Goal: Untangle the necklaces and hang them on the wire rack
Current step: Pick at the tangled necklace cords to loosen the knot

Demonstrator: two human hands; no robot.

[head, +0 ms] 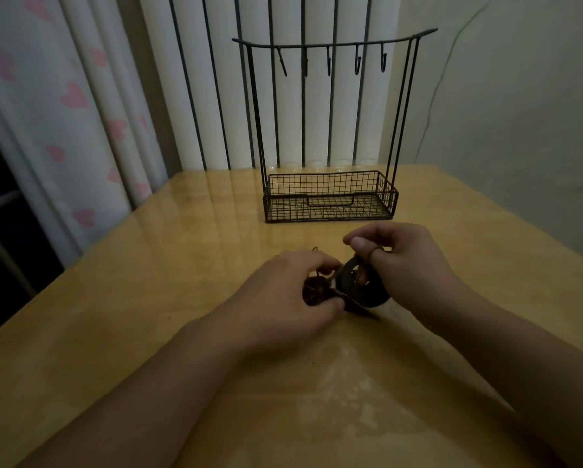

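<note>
A dark tangle of necklaces (350,285), with a black ring-shaped pendant and a brownish round piece, lies on the wooden table (182,265) between my hands. My left hand (283,295) curls over the tangle's left side and grips it. My right hand (401,255) pinches a thin cord at the tangle's upper right, the cord looped over a finger. Behind the hands stands the black wire rack (330,197), its top bar carrying several bare hooks (328,64) and a mesh basket at its base.
A curtain with pink hearts (74,96) hangs at the left, beside the table's left edge. White vertical panels stand behind the rack and a plain wall lies to the right. The table surface is glossy.
</note>
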